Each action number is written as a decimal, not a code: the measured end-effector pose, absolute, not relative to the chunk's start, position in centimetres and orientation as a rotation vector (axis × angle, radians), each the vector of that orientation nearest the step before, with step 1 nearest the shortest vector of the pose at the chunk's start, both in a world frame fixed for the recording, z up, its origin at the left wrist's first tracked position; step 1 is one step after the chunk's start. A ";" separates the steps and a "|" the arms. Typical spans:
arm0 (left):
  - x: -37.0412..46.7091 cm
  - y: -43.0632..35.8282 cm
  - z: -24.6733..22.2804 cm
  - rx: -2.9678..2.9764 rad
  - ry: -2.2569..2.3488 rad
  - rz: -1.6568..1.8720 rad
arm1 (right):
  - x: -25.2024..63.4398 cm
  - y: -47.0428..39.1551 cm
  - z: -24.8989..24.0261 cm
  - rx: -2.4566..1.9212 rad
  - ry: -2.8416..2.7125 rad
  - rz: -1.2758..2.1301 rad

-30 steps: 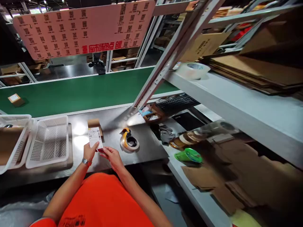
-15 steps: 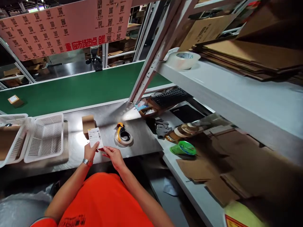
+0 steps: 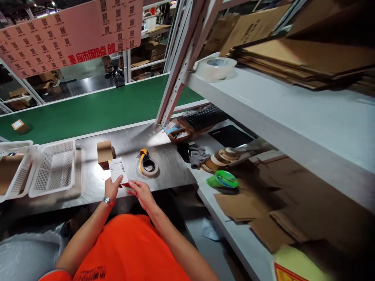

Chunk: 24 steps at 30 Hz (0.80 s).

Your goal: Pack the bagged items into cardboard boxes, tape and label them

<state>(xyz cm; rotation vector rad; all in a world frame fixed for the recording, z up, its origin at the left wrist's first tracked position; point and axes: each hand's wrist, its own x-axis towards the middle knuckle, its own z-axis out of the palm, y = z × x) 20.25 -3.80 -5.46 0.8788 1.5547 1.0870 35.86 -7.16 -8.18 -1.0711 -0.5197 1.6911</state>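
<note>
A white printed shipping label (image 3: 117,168) is gripped by its lower edge between the thumb and fingers of my left hand (image 3: 111,189). My right hand (image 3: 142,192) pinches the label's lower right corner, where a bit of red shows. Just behind the label stands a small brown cardboard box (image 3: 104,152) on the metal table (image 3: 96,195). To the right of it lies a yellow and black tape dispenser (image 3: 147,164) with a roll of tape, apart from both hands.
White perforated baskets (image 3: 54,168) sit at the left. Beyond the table runs a green conveyor belt (image 3: 96,111) carrying a small parcel (image 3: 20,126). On the right, a white shelf (image 3: 263,93) holds a tape roll (image 3: 215,68) and flat cardboard (image 3: 304,58); below stands a green cup (image 3: 222,179).
The view has shifted a little, so the box, tape dispenser and shelf appear slightly displaced. Both hands keep nearly the same hold on the label.
</note>
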 end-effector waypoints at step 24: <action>21.9 -5.0 -6.0 0.978 1.521 0.976 | 37.3 -8.5 -8.1 -1.077 -0.590 1.621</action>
